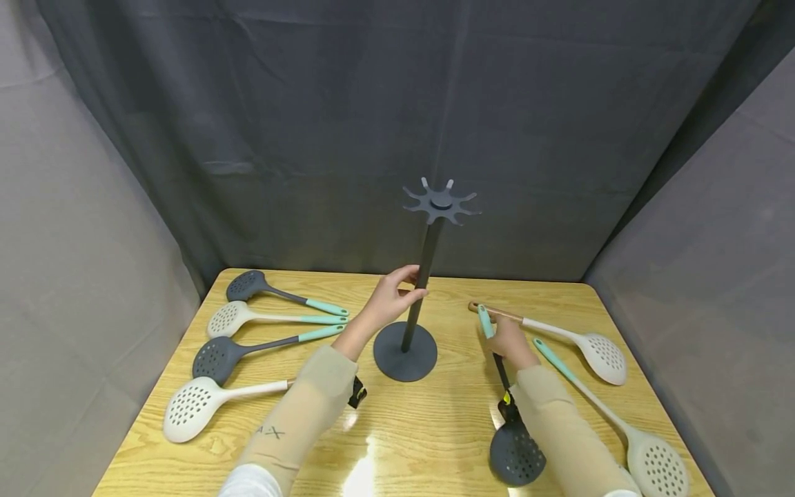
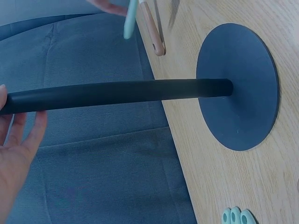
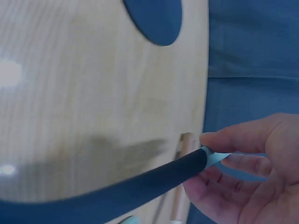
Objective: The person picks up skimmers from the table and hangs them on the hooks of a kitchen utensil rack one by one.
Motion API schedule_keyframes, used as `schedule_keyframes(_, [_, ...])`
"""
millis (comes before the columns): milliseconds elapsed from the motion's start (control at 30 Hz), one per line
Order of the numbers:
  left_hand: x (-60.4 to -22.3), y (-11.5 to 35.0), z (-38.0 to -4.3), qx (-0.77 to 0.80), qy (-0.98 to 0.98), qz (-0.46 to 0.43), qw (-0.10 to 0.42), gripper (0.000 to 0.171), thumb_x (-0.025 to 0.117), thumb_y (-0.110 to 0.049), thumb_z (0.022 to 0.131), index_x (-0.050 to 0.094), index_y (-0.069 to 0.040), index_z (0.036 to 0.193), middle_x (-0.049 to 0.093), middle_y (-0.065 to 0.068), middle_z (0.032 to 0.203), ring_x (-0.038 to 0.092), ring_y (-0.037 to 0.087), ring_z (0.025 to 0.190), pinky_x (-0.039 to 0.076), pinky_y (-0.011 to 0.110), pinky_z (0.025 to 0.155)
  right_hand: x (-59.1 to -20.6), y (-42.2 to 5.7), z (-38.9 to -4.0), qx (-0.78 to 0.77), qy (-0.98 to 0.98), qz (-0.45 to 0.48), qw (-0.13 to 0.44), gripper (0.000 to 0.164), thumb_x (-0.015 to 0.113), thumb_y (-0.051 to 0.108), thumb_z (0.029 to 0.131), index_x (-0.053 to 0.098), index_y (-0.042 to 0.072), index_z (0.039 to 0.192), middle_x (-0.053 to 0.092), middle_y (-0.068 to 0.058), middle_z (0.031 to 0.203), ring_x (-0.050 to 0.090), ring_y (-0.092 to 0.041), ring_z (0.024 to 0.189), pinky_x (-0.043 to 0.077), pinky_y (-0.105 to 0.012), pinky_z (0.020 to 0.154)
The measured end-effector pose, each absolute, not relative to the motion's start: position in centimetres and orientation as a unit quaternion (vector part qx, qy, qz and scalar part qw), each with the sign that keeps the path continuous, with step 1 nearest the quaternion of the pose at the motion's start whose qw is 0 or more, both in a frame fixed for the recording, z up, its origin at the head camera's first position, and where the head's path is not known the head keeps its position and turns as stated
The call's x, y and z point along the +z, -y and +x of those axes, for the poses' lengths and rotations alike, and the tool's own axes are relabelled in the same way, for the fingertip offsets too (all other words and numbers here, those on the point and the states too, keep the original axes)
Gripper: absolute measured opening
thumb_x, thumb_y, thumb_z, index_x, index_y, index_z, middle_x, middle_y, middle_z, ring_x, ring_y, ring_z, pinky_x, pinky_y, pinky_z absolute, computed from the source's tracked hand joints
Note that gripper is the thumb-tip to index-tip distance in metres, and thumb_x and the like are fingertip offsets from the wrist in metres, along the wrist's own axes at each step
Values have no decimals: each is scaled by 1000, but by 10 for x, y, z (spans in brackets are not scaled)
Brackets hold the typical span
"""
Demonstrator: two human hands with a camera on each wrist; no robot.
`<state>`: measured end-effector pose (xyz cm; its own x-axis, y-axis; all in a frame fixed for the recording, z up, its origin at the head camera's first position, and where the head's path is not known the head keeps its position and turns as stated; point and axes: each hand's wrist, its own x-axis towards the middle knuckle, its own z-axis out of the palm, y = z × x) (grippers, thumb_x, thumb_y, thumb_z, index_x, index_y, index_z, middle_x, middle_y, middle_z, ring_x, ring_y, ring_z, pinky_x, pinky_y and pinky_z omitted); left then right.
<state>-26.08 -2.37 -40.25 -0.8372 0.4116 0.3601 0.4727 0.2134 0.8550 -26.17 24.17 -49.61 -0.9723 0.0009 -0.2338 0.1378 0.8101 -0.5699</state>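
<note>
Dark curtain [image 1: 298, 124] behind a wood table [image 1: 447, 428]. Head cam: left hand [image 1: 391, 297] pinches the stand pole [image 1: 430, 246]; right hand [image 1: 512, 343] grips the dark skimmer [image 1: 500, 371], round head [image 1: 517, 455] on the wearer's side of that grip. Left wrist: stiff-looking pole, base [image 2: 247, 116] below the fingers [image 2: 35, 133]. Right wrist: thumb [image 3: 233, 138] and fingers pinch the handle [image 3: 216, 158]; probably light but head-heavy, so stay near the shaft [image 3: 154, 181].

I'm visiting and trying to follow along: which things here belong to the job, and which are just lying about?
In the job, it seems:
dark pronged stand, held
dark mint-handled skimmer, held

Lying about, perhaps awaiting their turn:
four left-side skimmers
white wooden-handled skimmer, right
white mint-handled skimmer, right
</note>
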Motion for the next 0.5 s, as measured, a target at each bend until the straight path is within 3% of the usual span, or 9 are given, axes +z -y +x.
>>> schedule_keyframes(200, [-424, 22, -277, -561, 779, -278, 34, 35, 63, -9, 86, 55, -5, 121, 59, 12, 104, 56, 22, 98, 53, 27, 79, -471, -234, -266, -304, -948, 26, 84, 58, 55, -4, 78, 35, -7, 133, 55, -32, 109, 54, -21, 61, 43, -26, 47])
schedule_keyframes(367, [-425, 22, -278, -561, 778, -281, 37, 35, 63, -10, 86, 55, -7, 121, 59, 9, 103, 56, 20, 97, 52, 24, 78, -450, -230, -268, -325, -944, 9, 53, 58, 59, -3, 79, 36, -5, 133, 57, -26, 94, 57, -23, 65, 47, -28, 51])
schedule_keyframes(500, [-425, 22, -277, -563, 777, -280, 36, 36, 63, -9, 86, 55, -6, 121, 59, 10, 103, 56, 20, 97, 52, 25, 78, -436, -227, -270, -332, -943, -16, 20, 59, 61, -2, 80, 37, -4, 134, 56, -19, 83, 51, -21, 62, 43, -28, 53])
